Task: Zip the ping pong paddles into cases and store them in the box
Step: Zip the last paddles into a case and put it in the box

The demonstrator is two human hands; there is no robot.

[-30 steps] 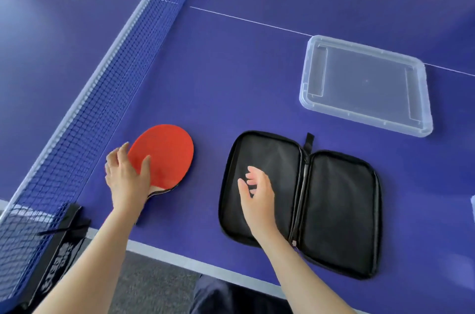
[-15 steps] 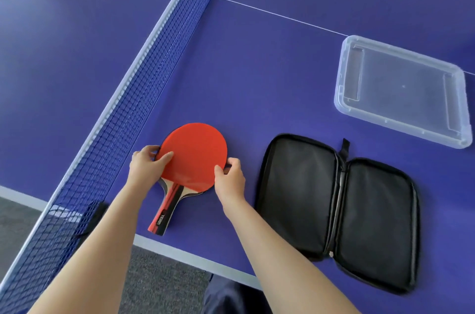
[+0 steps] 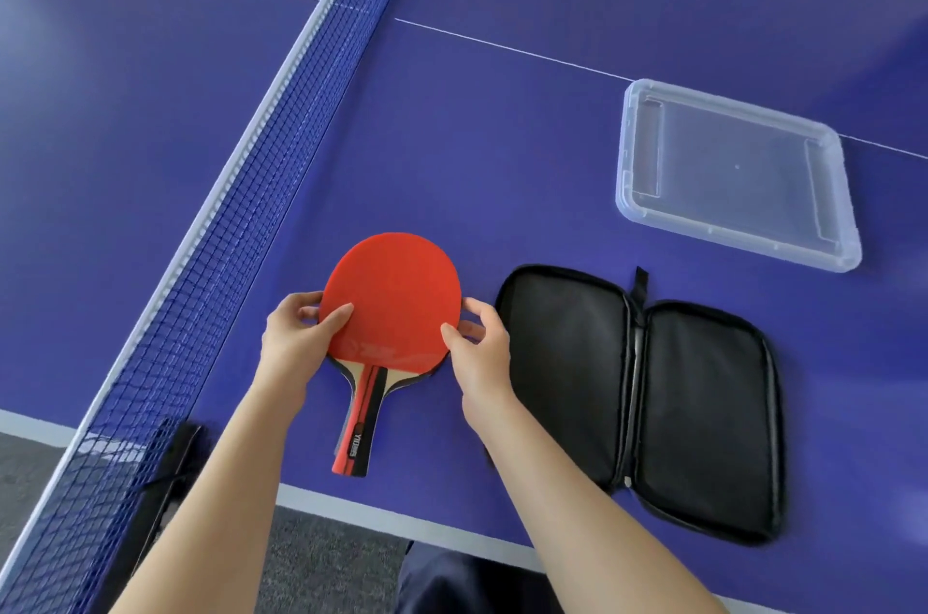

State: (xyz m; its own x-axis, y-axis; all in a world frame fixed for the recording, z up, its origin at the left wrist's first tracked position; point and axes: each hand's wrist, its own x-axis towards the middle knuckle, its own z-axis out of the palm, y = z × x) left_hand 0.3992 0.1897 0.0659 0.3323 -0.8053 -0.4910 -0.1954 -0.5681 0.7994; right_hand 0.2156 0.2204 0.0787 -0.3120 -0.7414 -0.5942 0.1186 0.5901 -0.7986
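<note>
A red-faced ping pong paddle [image 3: 391,297] lies near the table's front edge, its red and black handle pointing toward me. A darker edge shows beneath the blade, perhaps a second paddle; I cannot tell. My left hand [image 3: 299,342] pinches the blade's left rim, thumb on the red rubber. My right hand [image 3: 479,337] pinches the right rim. Just right of it a black zip case [image 3: 653,392] lies spread open and flat, nothing inside. A clear plastic box [image 3: 823,191] sits behind the case at the far right.
The blue net [image 3: 226,231] runs diagonally along the left, with its black clamp [image 3: 170,468] at the table's edge. The blue table [image 3: 502,136] ends close to me at a white border, grey floor below.
My right hand left the open case and joined the left at the paddle's blade. The paddle has been turned so its handle points toward me. The view shifted left.
</note>
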